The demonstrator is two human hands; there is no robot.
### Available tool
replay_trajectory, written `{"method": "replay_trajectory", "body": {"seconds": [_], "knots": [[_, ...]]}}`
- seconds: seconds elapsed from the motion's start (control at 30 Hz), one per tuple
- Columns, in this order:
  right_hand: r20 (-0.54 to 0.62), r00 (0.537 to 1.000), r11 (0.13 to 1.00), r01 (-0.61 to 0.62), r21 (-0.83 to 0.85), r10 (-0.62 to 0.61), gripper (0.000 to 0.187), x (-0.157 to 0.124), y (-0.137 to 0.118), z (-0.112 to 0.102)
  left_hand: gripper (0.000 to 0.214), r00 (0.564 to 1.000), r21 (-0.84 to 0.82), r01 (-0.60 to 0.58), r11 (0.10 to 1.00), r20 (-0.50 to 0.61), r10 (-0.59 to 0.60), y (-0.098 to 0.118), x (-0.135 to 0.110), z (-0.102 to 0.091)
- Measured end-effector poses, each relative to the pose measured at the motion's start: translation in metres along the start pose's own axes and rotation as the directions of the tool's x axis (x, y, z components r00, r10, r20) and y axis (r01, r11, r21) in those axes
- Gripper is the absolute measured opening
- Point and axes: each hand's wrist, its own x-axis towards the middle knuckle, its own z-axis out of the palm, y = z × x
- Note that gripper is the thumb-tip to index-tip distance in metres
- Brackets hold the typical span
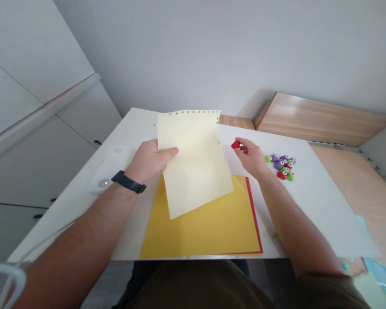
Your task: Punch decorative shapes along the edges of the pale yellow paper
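My left hand (149, 161) pinches the left edge of a pale yellow paper sheet (194, 165) and holds it tilted up above the table. A row of small punched holes runs along the sheet's top edge and down its upper right edge. My right hand (252, 156) is closed on a small red punch (235, 145), just right of the sheet's upper corner. A black watch (128, 183) sits on my left wrist. Under the raised sheet lies a stack of darker yellow paper (209, 227) with a red sheet (254, 214) showing at its right edge.
A cluster of small purple, green and red punches (281, 165) lies on the white table (315, 201) right of my right hand. A wooden headboard (318, 118) stands behind. White cabinets (35, 128) are at the left. A clear plastic sleeve (111, 165) lies at the table's left.
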Motion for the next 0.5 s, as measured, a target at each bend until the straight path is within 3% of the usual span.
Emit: {"method": "replay_trajectory", "body": {"seconds": [0.13, 0.3, 0.5], "knots": [[0.114, 0.991, 0.981, 0.093, -0.169, -0.075, 0.04, 0.009, 0.006, 0.013, 0.042, 1.0, 0.008, 0.007, 1.0, 0.005, -0.007, -0.001, 0.001, 0.0], [0.067, 0.995, 0.975, 0.092, -0.203, -0.08, 0.041, 0.009, 0.011, 0.015, 0.043, 1.0, 0.004, 0.012, 1.0, -0.002, -0.012, 0.003, -0.001, 0.003], [0.006, 1.0, 0.994, -0.017, -0.109, 0.018, 0.04, 0.006, 0.014, 0.008, 0.04, 1.0, 0.031, 0.007, 1.0, 0.007, -0.007, 0.003, -0.001, 0.002]]}}
